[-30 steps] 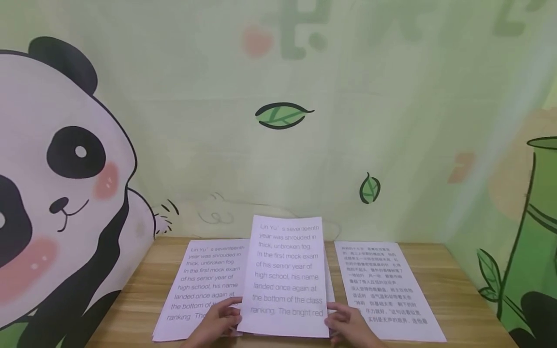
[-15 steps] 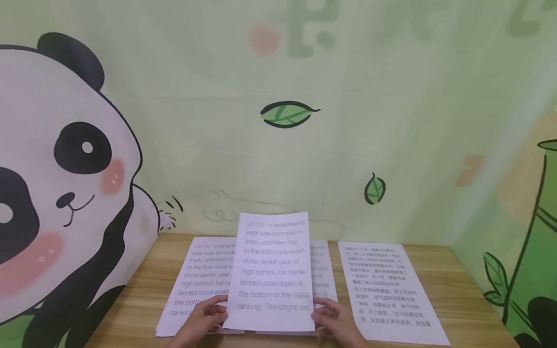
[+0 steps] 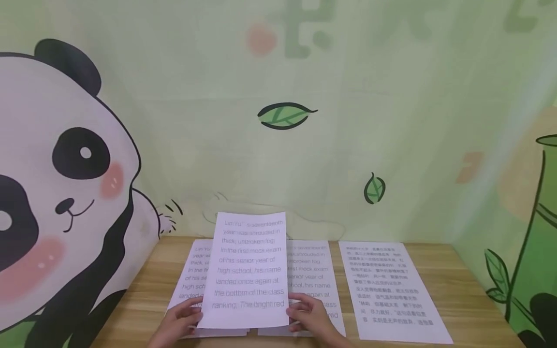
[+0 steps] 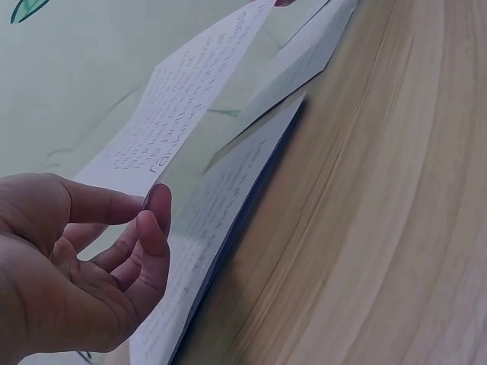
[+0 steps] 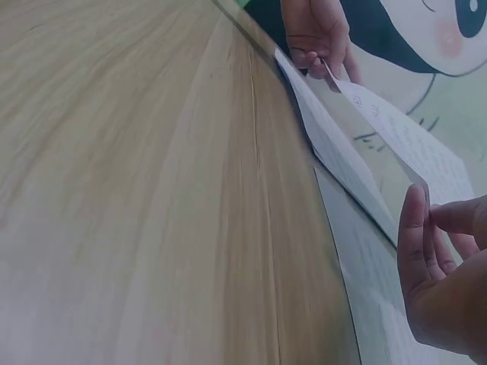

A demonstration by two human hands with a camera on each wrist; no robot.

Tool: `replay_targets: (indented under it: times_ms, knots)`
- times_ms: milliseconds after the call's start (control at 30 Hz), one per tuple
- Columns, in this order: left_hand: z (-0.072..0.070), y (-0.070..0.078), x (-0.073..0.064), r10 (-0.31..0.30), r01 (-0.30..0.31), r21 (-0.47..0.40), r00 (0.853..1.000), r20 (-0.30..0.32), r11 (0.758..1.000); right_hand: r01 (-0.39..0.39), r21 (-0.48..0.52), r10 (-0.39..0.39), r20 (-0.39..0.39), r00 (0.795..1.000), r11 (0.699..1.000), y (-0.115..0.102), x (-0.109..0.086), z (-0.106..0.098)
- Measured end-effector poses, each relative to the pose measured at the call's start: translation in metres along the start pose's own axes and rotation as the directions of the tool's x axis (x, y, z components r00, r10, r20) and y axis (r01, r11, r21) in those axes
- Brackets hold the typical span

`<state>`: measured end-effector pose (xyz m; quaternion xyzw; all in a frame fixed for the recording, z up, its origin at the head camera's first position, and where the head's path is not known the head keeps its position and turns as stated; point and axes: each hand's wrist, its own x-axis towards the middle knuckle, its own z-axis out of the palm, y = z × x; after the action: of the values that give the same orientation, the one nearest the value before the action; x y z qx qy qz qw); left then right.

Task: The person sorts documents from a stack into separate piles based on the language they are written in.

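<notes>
A white sheet of paper point(image 3: 249, 270) printed with large English text is held up above the table, its near edge toward me. My left hand point(image 3: 177, 321) pinches its lower left side between thumb and fingers; my right hand point(image 3: 315, 319) pinches the lower right side. In the left wrist view the raised sheet point(image 4: 183, 106) slants over a thicker paper stack point(image 4: 221, 205) lying on the table. That left stack point(image 3: 188, 278) shows the same English text and is partly hidden by the raised sheet. To its right lies the middle English page point(image 3: 313, 275), partly covered by my right hand.
At the right of the wooden table point(image 3: 461, 290) lies a page with Chinese text point(image 3: 391, 290). A cloth backdrop point(image 3: 209, 121) with a printed panda point(image 3: 82, 193) and leaves rises behind the table's far edge.
Both hands have carried the raised sheet leftward, from over the middle page to over the left stack. More of the middle page now shows, and less of the left stack.
</notes>
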<state>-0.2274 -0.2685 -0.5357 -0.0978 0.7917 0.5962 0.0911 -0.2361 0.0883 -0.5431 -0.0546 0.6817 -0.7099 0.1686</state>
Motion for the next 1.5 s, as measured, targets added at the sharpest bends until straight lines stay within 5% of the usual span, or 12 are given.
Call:
replay_targets:
  times_ms: [133,333,467,700,1000,1200,1500]
  knots:
    - [-0.010,-0.005,0.000,-0.046,0.047,0.019,0.996,-0.070,0.999,0.001,0.012,-0.002,0.013,1.000,1.000,0.003,0.007,0.015]
    - [-0.029,-0.016,-0.006,-0.096,0.095,-0.014,0.995,-0.042,0.995,-0.021,0.053,0.020,0.031,0.999,0.998,0.015,0.013,0.036]
    - [-0.038,-0.019,-0.008,-0.126,0.124,-0.027,0.989,-0.083,0.992,-0.022,0.073,0.018,0.044,0.999,0.997,0.018,0.018,0.048]
    - [-0.054,-0.024,-0.006,-0.128,0.131,0.024,0.987,-0.100,0.991,-0.024,0.097,0.019,0.049,0.999,0.995,0.022,0.030,0.070]
    - [-0.067,-0.036,-0.001,-0.165,0.163,-0.035,0.982,-0.089,0.986,-0.068,0.033,0.067,0.038,0.997,0.997,0.022,0.037,0.084]
    - [-0.076,-0.041,0.002,-0.138,0.137,-0.018,0.988,-0.072,0.990,-0.049,0.034,0.047,0.059,0.997,0.998,0.020,0.042,0.089]
    - [-0.084,-0.042,0.001,-0.113,0.116,0.019,0.984,-0.139,0.993,-0.088,0.030,0.084,0.104,0.991,0.996,0.016,0.044,0.089]
